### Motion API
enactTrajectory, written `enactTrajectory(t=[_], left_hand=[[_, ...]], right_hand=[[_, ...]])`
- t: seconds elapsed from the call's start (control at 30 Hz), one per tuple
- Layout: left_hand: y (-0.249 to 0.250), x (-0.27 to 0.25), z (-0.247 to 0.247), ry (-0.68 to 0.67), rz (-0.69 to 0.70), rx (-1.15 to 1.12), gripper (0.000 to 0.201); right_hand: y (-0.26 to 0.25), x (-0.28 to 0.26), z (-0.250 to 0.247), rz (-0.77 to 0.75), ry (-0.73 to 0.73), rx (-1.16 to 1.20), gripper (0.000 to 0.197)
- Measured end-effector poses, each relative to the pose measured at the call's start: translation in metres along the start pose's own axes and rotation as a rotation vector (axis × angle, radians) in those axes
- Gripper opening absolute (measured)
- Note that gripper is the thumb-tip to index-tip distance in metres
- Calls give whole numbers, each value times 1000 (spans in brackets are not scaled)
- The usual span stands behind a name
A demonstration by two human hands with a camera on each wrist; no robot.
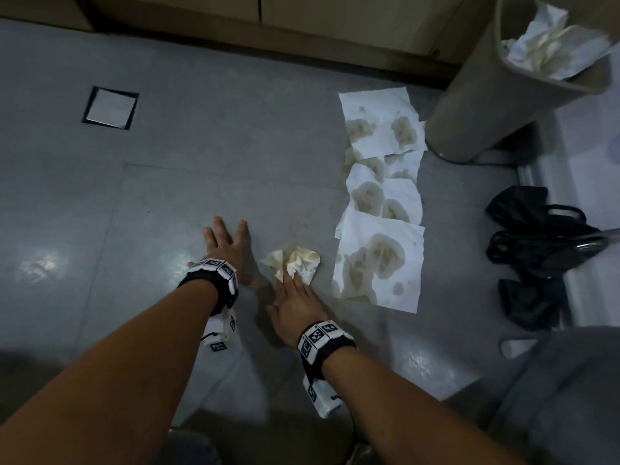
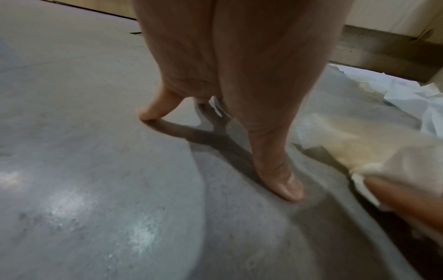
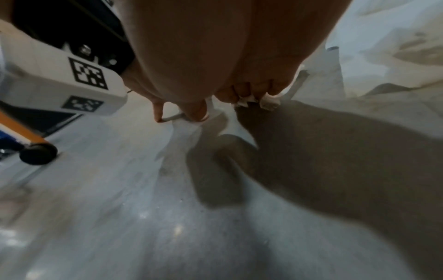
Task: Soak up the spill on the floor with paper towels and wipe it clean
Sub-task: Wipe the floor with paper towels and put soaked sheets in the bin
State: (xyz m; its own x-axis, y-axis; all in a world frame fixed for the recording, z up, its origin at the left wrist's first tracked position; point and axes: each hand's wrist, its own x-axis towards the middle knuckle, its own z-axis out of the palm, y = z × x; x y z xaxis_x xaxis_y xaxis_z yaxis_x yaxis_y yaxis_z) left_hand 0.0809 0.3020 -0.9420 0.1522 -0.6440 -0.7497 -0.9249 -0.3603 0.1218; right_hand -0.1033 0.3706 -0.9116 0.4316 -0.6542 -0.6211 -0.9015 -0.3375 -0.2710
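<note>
A crumpled, yellow-stained paper towel lies on the grey floor in front of me. My right hand is on its near edge, and the right wrist view shows the fingers curled with bits of paper poking out between them. My left hand rests flat on the bare floor just left of the wad, fingers spread and holding nothing. Several flat white towels with brownish wet blotches lie in a row to the right.
A beige bin holding used towels stands at the back right. A black bag lies right of the towel row. A square floor drain cover is far left, a cabinet base runs along the back, and a caster wheel sits to the left.
</note>
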Motion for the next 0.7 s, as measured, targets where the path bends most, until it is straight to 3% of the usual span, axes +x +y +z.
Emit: enactTrajectory(t=[0.1, 0.23, 0.4, 0.57, 0.7], left_hand=[[1, -4, -3, -12, 5, -11, 139], [0, -5, -5, -6, 9, 2, 147], [4, -9, -9, -10, 10, 15, 146], [8, -13, -12, 4, 6, 12, 145], [7, -11, -9, 25, 3, 9, 145]], right_hand=[[1, -5, 3, 26, 78, -3, 69], [16, -3, 6, 140, 35, 8, 69], [16, -1, 4, 119, 135, -3, 67], [25, 1, 12, 130, 78, 4, 74], [23, 1, 7, 108, 148, 48, 73]])
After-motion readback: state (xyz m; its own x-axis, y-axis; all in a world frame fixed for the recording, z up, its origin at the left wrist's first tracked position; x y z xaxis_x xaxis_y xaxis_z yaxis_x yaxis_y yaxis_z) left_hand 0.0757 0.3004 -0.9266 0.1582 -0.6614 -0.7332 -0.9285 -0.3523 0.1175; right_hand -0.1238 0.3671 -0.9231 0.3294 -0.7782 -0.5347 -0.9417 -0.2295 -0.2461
